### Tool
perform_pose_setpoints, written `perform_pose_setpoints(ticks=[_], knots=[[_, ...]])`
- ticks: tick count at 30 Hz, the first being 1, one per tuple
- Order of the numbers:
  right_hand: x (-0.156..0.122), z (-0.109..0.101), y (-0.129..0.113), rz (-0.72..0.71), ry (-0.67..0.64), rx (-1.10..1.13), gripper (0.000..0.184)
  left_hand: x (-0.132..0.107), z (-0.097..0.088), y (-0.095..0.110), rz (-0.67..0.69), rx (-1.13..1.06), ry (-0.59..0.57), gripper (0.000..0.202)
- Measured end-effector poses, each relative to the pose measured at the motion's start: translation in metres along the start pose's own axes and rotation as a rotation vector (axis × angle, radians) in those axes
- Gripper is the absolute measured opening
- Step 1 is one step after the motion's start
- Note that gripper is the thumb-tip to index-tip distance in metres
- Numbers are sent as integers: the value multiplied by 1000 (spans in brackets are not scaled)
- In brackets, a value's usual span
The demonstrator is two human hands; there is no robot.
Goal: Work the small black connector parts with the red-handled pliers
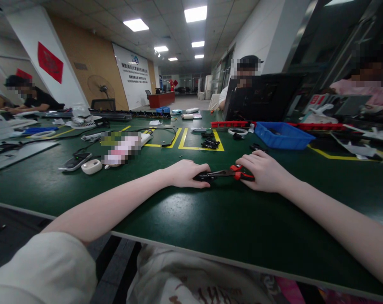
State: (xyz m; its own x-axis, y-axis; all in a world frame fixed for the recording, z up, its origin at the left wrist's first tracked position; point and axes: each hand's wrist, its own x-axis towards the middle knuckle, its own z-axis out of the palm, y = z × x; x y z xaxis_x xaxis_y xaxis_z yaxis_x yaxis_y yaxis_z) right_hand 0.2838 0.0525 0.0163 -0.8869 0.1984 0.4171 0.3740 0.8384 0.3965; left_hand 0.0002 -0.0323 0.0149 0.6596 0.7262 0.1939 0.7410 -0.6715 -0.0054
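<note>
The right hand (264,171) is squeezing the red pliers (231,172). Their nose is reaching the small black part (204,177) that the left hand (186,173) is pinching beside it, probably to hold it steady.

Your left hand (186,173) rests on the dark green worktop (178,219), with its fingers closed on a small black plastic part (204,177). Your right hand (263,171) grips the red-handled metal pliers (229,172) by the handles; the nose points left and meets the black part. Farther back, well apart, a blue plastic tray (284,136) stands near the yellow tape lines (182,139).
</note>
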Motion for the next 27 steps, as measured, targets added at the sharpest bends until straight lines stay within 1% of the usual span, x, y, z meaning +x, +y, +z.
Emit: perform_pose_setpoints(ticks=[4, 15, 27], knots=[[0, 1, 0, 13, -24, 31, 26, 0, 0, 0, -6, -1, 2, 43], [-2, 0, 0, 22, 0, 11, 28, 0, -1, 1, 30, 59, -10, 41], [-1, 0, 0, 16, -29, 0, 27, 0, 0, 1, 3, 14, -1, 41]])
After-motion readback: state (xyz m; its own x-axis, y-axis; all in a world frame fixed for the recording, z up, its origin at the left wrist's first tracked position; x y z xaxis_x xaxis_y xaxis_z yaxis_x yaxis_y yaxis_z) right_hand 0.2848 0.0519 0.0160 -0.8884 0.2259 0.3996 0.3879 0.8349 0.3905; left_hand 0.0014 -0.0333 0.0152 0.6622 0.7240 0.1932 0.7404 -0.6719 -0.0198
